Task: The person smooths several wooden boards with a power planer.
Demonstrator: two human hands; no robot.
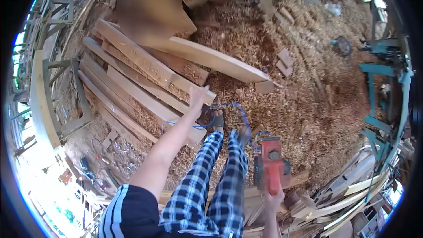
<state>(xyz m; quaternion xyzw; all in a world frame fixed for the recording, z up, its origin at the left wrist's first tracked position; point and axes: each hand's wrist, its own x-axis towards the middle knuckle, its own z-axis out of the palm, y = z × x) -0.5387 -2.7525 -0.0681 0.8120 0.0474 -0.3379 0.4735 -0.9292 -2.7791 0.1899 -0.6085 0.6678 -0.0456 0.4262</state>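
My left hand (198, 94) reaches forward to the near end of a long squared wooden beam (152, 68) and touches it; the fingers are too small to make out clearly. On the right, my right hand (274, 198) is wrapped round the red handle of a red and dark power planer (271, 158), held beside my leg. A blue cord (241, 113) loops from near the planer past my feet. Several more long beams (132, 89) lie side by side to the left of my left hand.
Another plank (220, 64) slants across the shavings ahead. Wood shavings (282, 110) cover the ground. A teal metal frame (372, 88) stands at the right, stacked timber (352, 198) at lower right. A chair-like wooden frame (81, 92) stands left.
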